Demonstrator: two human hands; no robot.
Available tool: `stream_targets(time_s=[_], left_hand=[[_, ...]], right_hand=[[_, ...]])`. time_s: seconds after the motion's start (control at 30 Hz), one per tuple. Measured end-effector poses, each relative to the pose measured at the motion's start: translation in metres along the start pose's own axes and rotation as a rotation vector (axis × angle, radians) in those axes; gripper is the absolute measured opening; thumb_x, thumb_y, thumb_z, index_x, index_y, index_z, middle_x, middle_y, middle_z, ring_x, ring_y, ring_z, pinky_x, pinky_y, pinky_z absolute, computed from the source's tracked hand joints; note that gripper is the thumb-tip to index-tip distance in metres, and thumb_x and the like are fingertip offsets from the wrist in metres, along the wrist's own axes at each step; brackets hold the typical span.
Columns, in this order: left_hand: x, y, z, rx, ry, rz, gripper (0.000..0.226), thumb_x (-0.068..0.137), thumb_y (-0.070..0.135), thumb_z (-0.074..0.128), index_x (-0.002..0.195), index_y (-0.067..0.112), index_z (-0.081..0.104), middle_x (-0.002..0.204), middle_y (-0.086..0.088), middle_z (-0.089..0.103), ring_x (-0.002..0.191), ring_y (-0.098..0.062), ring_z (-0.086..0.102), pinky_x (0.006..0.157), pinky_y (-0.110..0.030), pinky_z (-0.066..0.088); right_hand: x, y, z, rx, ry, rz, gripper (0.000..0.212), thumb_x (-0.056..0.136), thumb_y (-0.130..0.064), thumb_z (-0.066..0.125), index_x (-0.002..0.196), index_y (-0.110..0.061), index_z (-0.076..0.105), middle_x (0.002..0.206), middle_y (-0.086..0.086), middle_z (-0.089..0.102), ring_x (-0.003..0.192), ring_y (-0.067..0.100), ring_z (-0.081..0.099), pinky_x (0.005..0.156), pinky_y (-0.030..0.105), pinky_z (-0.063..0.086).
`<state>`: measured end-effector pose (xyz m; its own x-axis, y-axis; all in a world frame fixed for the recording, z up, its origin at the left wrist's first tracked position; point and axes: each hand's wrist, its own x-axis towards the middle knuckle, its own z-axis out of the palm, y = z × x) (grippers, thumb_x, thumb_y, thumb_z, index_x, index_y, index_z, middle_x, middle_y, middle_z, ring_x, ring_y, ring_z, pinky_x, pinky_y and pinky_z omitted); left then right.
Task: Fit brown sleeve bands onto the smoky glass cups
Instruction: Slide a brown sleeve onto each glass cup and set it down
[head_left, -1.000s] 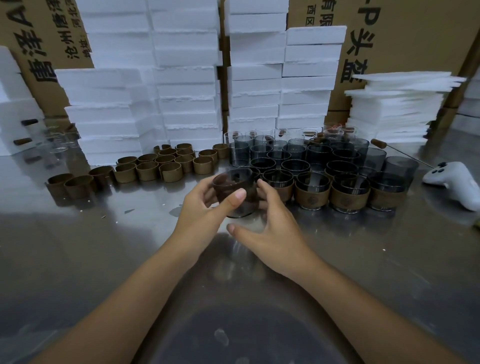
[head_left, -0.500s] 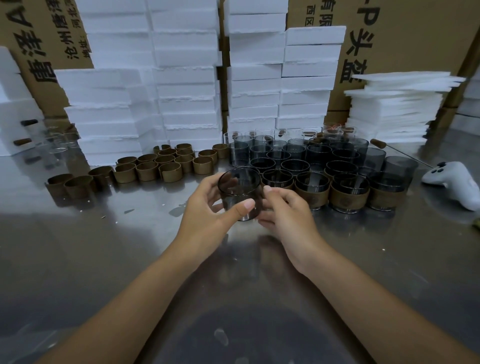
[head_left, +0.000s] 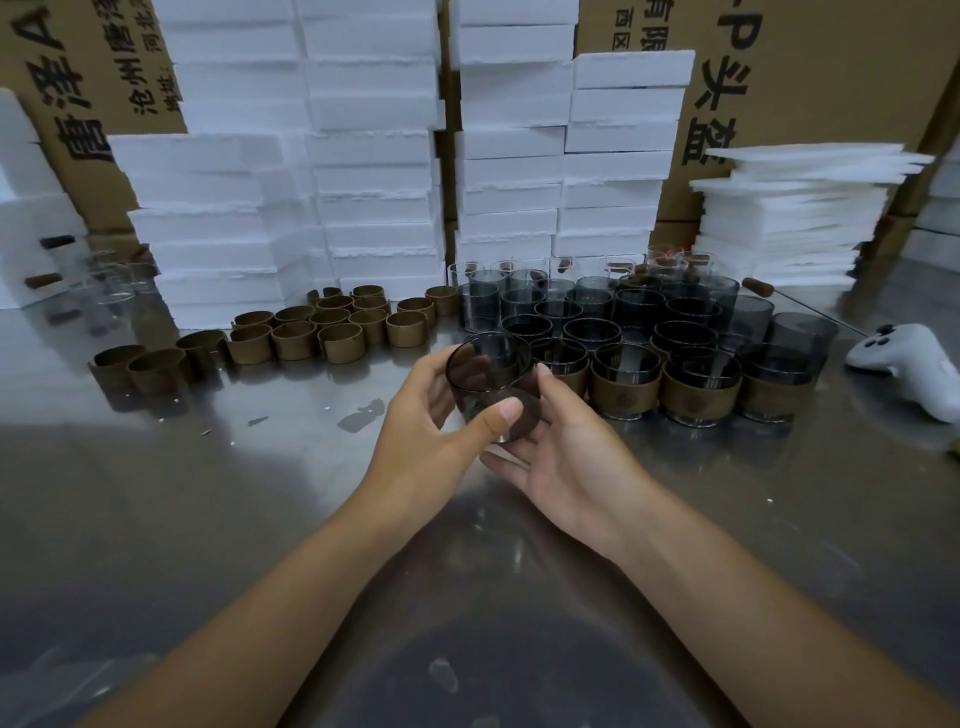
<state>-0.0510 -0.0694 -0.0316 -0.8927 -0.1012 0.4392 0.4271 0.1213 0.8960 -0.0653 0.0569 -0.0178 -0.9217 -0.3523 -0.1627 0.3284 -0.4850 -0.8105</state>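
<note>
Two bare hands meet low over a shiny metal table, both clamped on one smoky glass cup that is tilted with its mouth toward the far left. The left hand grips it from 9 o'clock, with the thumb laid across the near wall and the fingers behind. The right hand cradles it from 4 o'clock, fingers curled up its right side. The cup's lower part looks darker and brownish, but whether a band sits there I cannot tell.

Taking the held cup as the dial's centre, a row of banded cups stands just beside it at 3 o'clock, upright, each wrapped in a brown sleeve. Behind them, at 1 to 2 o'clock, bare cups crowd together in several rows. At 9 to 11 o'clock loose brown bands stand on edge in a ragged line, touching one another. A white controller lies well apart at 3 o'clock.

Farther off, white foam blocks are stacked high from 10 to 1 o'clock, thin foam sheets are piled at 2 o'clock, and printed cardboard boxes stand behind everything.
</note>
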Motion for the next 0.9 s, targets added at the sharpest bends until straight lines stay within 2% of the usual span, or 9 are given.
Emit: stream_targets(time_s=[0.13, 0.2, 0.3, 0.43, 0.6, 0.77, 0.9], left_hand=[[-0.0015, 0.0039, 0.0004, -0.034, -0.015, -0.011, 0.051, 0.060, 0.039, 0.074, 0.108, 0.034, 0.056, 0.103, 0.021, 0.070, 0.103, 0.003, 0.063, 0.084, -0.011, 0.048], [-0.0016, 0.0052, 0.0006, -0.034, -0.016, -0.009, 0.051, 0.060, 0.040, 0.073, 0.109, 0.035, 0.056, 0.103, 0.022, 0.069, 0.103, 0.003, 0.063, 0.082, -0.010, 0.048], [-0.0001, 0.0046, -0.0003, -0.016, -0.018, 0.004, 0.048, 0.063, 0.039, 0.073, 0.108, 0.036, 0.057, 0.103, 0.021, 0.069, 0.103, 0.002, 0.063, 0.082, -0.011, 0.048], [0.0023, 0.0015, -0.0032, 0.030, -0.017, 0.026, 0.048, 0.062, 0.037, 0.074, 0.107, 0.036, 0.057, 0.103, 0.021, 0.069, 0.106, 0.001, 0.062, 0.088, -0.013, 0.047], [0.0024, 0.0005, -0.0075, 0.125, -0.047, 0.054, 0.052, 0.063, 0.036, 0.075, 0.110, 0.036, 0.054, 0.106, 0.023, 0.067, 0.109, 0.006, 0.058, 0.092, -0.009, 0.043], [0.0015, 0.0017, -0.0082, 0.166, -0.048, 0.074, 0.055, 0.063, 0.035, 0.074, 0.114, 0.035, 0.052, 0.113, 0.014, 0.065, 0.113, 0.004, 0.057, 0.098, -0.015, 0.042], [0.0007, 0.0029, -0.0085, 0.206, -0.060, 0.084, 0.055, 0.064, 0.039, 0.073, 0.115, 0.037, 0.051, 0.115, 0.016, 0.063, 0.114, 0.006, 0.055, 0.097, -0.014, 0.041]], right_hand=[[-0.0016, 0.0020, 0.0010, 0.006, -0.091, 0.058, 0.054, 0.096, -0.052, 0.039, 0.129, -0.014, 0.059, 0.117, 0.007, 0.068, 0.118, 0.022, 0.060, 0.101, 0.041, 0.044], [-0.0027, 0.0023, 0.0021, -0.014, -0.131, 0.088, 0.060, 0.094, -0.059, 0.034, 0.129, -0.016, 0.059, 0.126, 0.008, 0.065, 0.118, 0.021, 0.060, 0.103, 0.043, 0.042], [-0.0046, 0.0020, 0.0029, -0.040, -0.155, 0.148, 0.067, 0.091, -0.066, 0.030, 0.125, -0.018, 0.060, 0.125, 0.011, 0.065, 0.115, 0.020, 0.061, 0.104, 0.044, 0.043], [-0.0060, 0.0006, 0.0012, -0.089, -0.129, 0.202, 0.066, 0.090, -0.068, 0.029, 0.104, -0.015, 0.065, 0.104, 0.009, 0.073, 0.098, 0.017, 0.068, 0.091, 0.035, 0.049], [-0.0056, 0.0003, -0.0043, -0.149, -0.085, 0.232, 0.065, 0.090, -0.066, 0.033, 0.099, -0.010, 0.065, 0.088, 0.008, 0.076, 0.077, 0.015, 0.073, 0.081, 0.032, 0.053], [-0.0044, -0.0012, -0.0062, -0.202, 0.022, 0.142, 0.056, 0.089, -0.059, 0.044, 0.100, -0.009, 0.067, 0.090, 0.011, 0.075, 0.078, 0.015, 0.073, 0.073, 0.028, 0.056], [-0.0056, -0.0030, -0.0067, -0.201, 0.100, 0.075, 0.045, 0.091, -0.049, 0.052, 0.104, -0.009, 0.067, 0.091, 0.008, 0.074, 0.080, 0.014, 0.072, 0.065, 0.024, 0.054]])
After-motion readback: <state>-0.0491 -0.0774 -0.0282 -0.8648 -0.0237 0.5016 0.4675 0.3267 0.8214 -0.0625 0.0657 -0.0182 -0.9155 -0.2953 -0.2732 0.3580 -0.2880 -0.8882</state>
